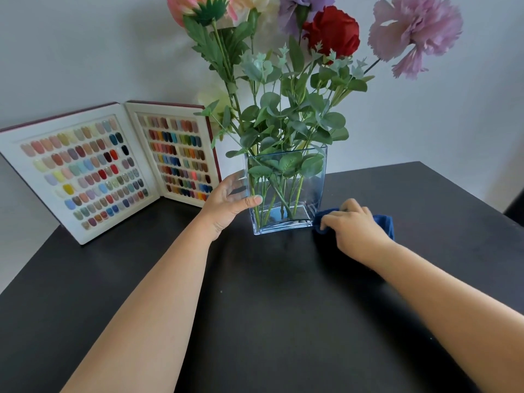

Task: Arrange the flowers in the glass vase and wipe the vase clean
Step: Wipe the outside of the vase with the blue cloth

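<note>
A rectangular clear glass vase stands upright on the black table. It holds several artificial flowers in red, pink, lilac and cream, with green eucalyptus sprigs. My left hand grips the vase's left side, thumb across the front face and fingers behind the glass. My right hand rests on the table just right of the vase's base, closed on a dark blue cloth that touches the vase's lower right corner.
An open nail-colour sample book stands propped at the table's back left, close to my left hand. A pale wall rises behind. The table's right edge runs diagonally at the far right.
</note>
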